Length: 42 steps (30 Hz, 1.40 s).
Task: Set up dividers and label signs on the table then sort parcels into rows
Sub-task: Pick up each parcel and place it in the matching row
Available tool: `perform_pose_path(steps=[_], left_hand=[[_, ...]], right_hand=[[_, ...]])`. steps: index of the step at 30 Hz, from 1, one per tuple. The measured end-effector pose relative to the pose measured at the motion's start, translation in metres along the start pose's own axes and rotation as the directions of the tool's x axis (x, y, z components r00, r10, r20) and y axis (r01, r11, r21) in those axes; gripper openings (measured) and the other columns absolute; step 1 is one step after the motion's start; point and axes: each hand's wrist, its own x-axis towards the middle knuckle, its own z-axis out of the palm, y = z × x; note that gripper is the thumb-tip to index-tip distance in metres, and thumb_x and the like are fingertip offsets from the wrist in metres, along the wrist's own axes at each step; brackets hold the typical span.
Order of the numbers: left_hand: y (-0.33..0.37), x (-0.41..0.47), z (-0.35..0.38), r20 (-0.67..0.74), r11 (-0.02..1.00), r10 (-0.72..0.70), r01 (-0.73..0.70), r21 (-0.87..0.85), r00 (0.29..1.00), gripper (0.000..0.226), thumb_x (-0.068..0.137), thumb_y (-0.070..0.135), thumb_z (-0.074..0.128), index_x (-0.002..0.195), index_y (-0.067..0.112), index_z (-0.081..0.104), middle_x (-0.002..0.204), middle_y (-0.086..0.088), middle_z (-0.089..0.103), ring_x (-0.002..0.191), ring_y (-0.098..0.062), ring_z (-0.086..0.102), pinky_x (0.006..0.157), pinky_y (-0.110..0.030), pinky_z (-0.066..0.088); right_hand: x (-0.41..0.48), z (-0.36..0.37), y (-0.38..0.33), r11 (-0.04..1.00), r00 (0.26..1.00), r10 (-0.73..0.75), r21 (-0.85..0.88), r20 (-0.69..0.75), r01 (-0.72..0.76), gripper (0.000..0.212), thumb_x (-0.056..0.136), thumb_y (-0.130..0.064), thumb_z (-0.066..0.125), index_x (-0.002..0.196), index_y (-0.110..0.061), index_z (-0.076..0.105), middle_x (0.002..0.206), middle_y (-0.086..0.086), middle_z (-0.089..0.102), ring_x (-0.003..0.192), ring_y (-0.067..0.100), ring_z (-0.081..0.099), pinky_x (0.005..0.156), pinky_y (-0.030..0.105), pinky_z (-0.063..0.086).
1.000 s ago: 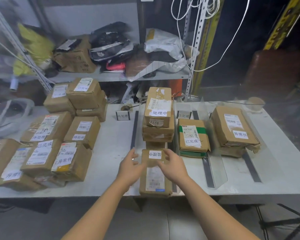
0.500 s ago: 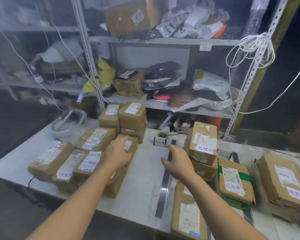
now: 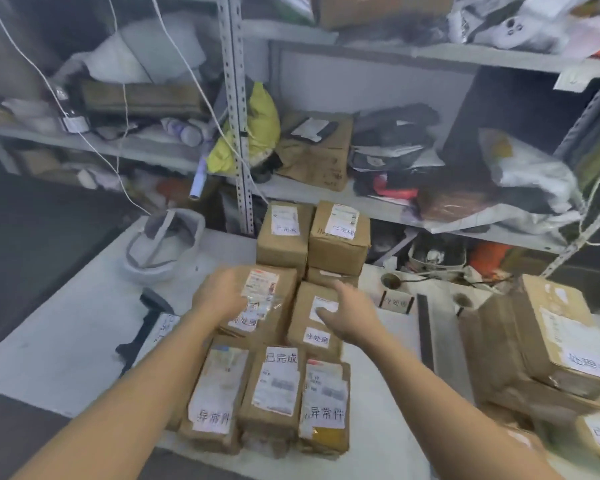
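Observation:
Several brown cardboard parcels with white labels lie in a cluster on the white table (image 3: 84, 317). My left hand (image 3: 220, 292) lies on the left edge of a middle parcel (image 3: 267, 299). My right hand (image 3: 352, 311) hovers with spread fingers over the parcel beside it (image 3: 314, 327). Neither hand grips anything. Three parcels (image 3: 274, 389) sit in the front row and two more (image 3: 312, 237) stand at the back. A small label sign (image 3: 395, 302) stands right of my right hand. A black divider strip (image 3: 425, 327) runs beside it, and a stack of sorted parcels (image 3: 548, 341) rises at the right.
A black barcode scanner (image 3: 146, 323) lies left of the cluster and a white headset (image 3: 163, 244) sits further back. Cluttered metal shelving (image 3: 236, 133) with bags, boxes and hanging white cables stands directly behind the table.
The view has swung left from the sorted rows to the unsorted cluster. Both hands left the parcel at the table's front edge and reached over to the middle parcels.

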Motion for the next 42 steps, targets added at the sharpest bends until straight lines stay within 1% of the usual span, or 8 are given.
perform_pose_path(steps=[7,10,12,19,24,32,36,42], left_hand=[[-0.047,0.052,-0.005,0.296,0.956,-0.088,0.164,-0.242,0.951,0.077,0.082,0.037,0.076,0.143,0.005,0.041,0.145,-0.015,0.048,0.128,-0.031,0.05,0.102,-0.035,0.042],[-0.058,0.066,0.001,0.413,0.937,-0.056,0.19,-0.292,0.909,0.055,0.072,0.032,0.084,0.117,0.015,0.058,0.122,-0.009,0.063,0.108,-0.024,0.061,0.095,-0.034,0.05],[-0.06,0.069,0.007,0.442,0.936,-0.008,0.162,-0.312,0.897,0.037,0.075,0.018,0.081,0.102,0.019,0.056,0.109,-0.005,0.065,0.099,-0.021,0.062,0.091,-0.033,0.052],[-0.069,0.081,0.021,0.421,0.891,0.036,0.161,-0.424,0.906,0.056,0.079,0.001,0.072,0.126,0.018,0.047,0.099,0.003,0.058,0.099,-0.021,0.058,0.089,-0.033,0.049],[-0.068,0.085,0.021,0.398,0.838,0.029,0.194,-0.509,0.917,0.058,0.079,0.006,0.074,0.128,0.025,0.051,0.094,0.009,0.061,0.087,-0.01,0.06,0.071,-0.028,0.051],[-0.053,0.075,-0.001,0.33,0.843,0.042,0.144,-0.518,0.943,0.077,0.071,0.023,0.082,0.14,0.03,0.048,0.108,-0.004,0.066,0.094,-0.023,0.066,0.077,-0.044,0.059],[-0.031,0.063,-0.019,0.268,0.842,0.074,0.084,-0.533,0.96,0.07,0.073,0.024,0.081,0.135,0.034,0.05,0.098,0.002,0.064,0.091,-0.021,0.063,0.073,-0.039,0.057],[0.014,0.029,-0.045,0.216,0.77,0.202,-0.019,-0.638,0.955,0.052,0.082,0.022,0.076,0.12,0.044,0.049,0.098,0.006,0.061,0.095,-0.02,0.06,0.072,-0.034,0.051]], right_hand=[[0.044,0.064,-0.042,0.865,0.954,0.239,0.407,0.183,-0.295,0.06,0.088,-0.028,0.074,0.141,-0.016,0.048,0.136,0.003,0.056,0.122,0.021,0.056,0.098,0.034,0.05],[0.061,0.085,-0.05,0.772,0.918,0.295,0.501,0.265,-0.392,0.049,0.088,-0.023,0.074,0.132,-0.015,0.053,0.116,-0.002,0.063,0.103,0.018,0.062,0.082,0.028,0.054],[0.067,0.094,-0.055,0.744,0.901,0.309,0.513,0.305,-0.429,0.043,0.088,-0.02,0.074,0.125,-0.013,0.054,0.11,-0.003,0.065,0.098,0.016,0.064,0.075,0.024,0.056],[0.083,0.113,-0.061,0.643,0.84,0.445,0.543,0.309,-0.54,0.068,0.081,-0.016,0.082,0.14,-0.017,0.05,0.116,0.002,0.069,0.098,0.022,0.068,0.083,0.039,0.061],[0.084,0.114,-0.058,0.575,0.826,0.482,0.605,0.293,-0.55,0.066,0.079,-0.012,0.083,0.137,-0.019,0.053,0.106,0.002,0.071,0.092,0.023,0.071,0.079,0.044,0.062],[0.074,0.081,-0.059,0.564,0.841,0.48,0.648,0.248,-0.513,0.058,0.076,-0.016,0.083,0.128,-0.022,0.061,0.104,0.0,0.074,0.091,0.022,0.073,0.077,0.042,0.063],[0.061,0.049,-0.055,0.578,0.872,0.454,0.684,0.183,-0.445,0.04,0.075,-0.016,0.085,0.106,-0.029,0.063,0.095,-0.007,0.071,0.09,0.019,0.072,0.075,0.038,0.063],[0.035,0.006,-0.042,0.638,0.915,0.402,0.706,0.035,-0.307,0.048,0.062,-0.027,0.091,0.107,-0.027,0.073,0.092,-0.01,0.077,0.084,0.014,0.074,0.074,0.04,0.063]])
